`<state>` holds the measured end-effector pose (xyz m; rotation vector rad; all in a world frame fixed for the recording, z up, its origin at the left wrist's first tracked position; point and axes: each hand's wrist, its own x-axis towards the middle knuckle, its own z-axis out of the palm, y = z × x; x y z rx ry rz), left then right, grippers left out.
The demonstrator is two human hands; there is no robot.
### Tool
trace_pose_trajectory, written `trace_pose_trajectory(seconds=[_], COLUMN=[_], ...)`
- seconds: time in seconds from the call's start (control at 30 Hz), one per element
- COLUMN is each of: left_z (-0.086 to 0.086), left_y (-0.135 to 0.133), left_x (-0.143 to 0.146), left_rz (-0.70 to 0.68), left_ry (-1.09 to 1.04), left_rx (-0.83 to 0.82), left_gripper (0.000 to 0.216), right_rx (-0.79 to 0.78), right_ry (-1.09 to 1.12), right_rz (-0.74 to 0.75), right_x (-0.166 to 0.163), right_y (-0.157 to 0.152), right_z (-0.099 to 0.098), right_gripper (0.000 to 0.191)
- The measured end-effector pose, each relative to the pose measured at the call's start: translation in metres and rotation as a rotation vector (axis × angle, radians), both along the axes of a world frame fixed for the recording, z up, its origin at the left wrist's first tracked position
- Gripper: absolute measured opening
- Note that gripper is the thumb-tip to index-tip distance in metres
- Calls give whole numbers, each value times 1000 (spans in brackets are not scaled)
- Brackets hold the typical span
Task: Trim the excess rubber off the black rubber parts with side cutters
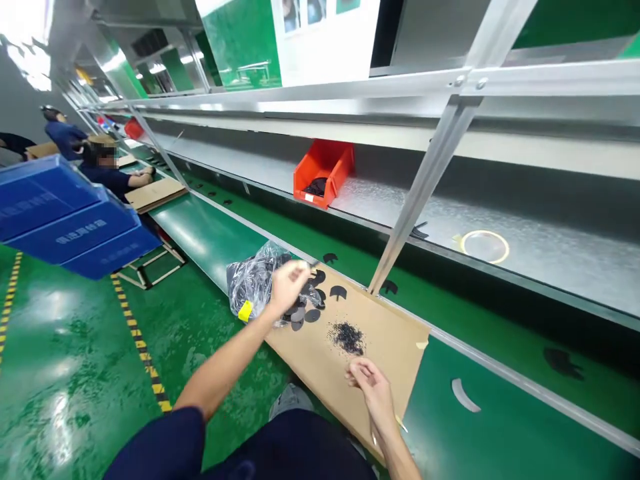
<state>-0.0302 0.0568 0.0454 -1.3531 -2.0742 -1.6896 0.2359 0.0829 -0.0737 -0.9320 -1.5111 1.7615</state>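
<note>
A brown cardboard sheet [380,347] lies on the green bench edge in front of me. On it sit several flat black round pieces [306,313] and a small heap of tiny black bits [348,337]. My left hand [287,285] reaches over the black pieces beside a crumpled clear plastic bag [250,283]; its fingers are curled, and what they grip is hidden. My right hand [370,381] hovers just below the heap, fingers pinched together on something too small to name.
A green conveyor belt [500,347] runs past the cardboard, carrying stray black pieces [563,363]. An orange bin [323,172] and a tape ring [484,245] rest on the metal shelf. Blue crates [65,217] stand at left. Other people sit further down the line.
</note>
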Motion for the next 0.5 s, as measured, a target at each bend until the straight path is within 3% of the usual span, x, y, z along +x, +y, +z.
trace_pose_trajectory(seconds=[0.1,0.17,0.23,0.27,0.3,0.37,0.4,0.5], left_z=[63,102,127,131,128,100,75,-23], left_y=[85,145,198,217,230,232,223,179], left_x=[-90,-143,-185,-200,-210,-212,-204,-157], left_rz=[90,67,14,-4,-1,-41,-106,-514], left_ry=[-11,-21,10,45,75,148,174,254], left_rx=[8,-20,-60,-71,-47,93,115,-222], left_gripper=[21,25,42,53,53,39,37,33], right_rx=[46,15,-30,-45,-57,-72,-77,-88], right_ry=[-173,-250,-322,-360,-395,-458,-484,-543], right_rz=[-165,-247,-305,-327,-346,-378,-391,-413], right_x=[4,-3,-17,-26,-36,-56,-66,-88], right_y=[6,0,-10,-15,-19,-26,-27,-25], right_z=[-34,-52,-68,-75,-82,-94,-99,-108], right_gripper=[43,40,36,34,31,25,22,15])
